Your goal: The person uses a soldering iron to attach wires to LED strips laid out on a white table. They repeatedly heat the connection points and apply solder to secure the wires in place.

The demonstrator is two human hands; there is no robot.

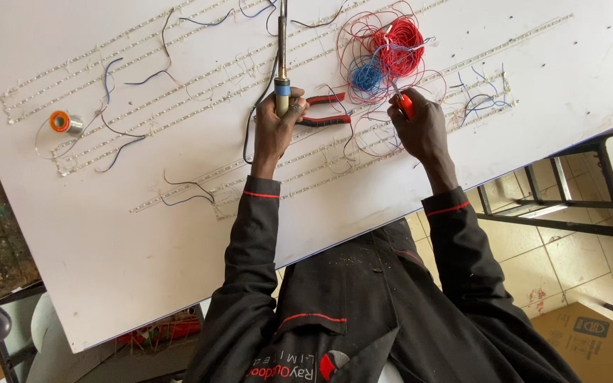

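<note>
Head view looks straight down on my soldering iron (282,53), which lies with its long axis running almost exactly twelve to six across the white board (143,269): the metal barrel points up toward twelve o'clock and off the top edge, the blue and tan handle sits at the six o'clock end. My left hand (276,128) is closed around that handle, fingers wrapped tight, so the iron is clamped at its lower end only. Its black cord (253,120) loops down at about seven o'clock from my fist.

At three o'clock from that grip, just beside my knuckles, lie the red-handled pliers (326,110), handles spread, untouched. Further along the same three o'clock line my right hand (420,128) is pinched shut on a small red-handled tool (404,104), whose tip points up toward eleven o'clock into the tangle of red and blue wire (384,53). I cannot tell what kind of tool it is.

LED strips (179,85) run diagonally under both hands. A solder spool (65,122) sits well apart at nine o'clock, nearer my left hand.
</note>
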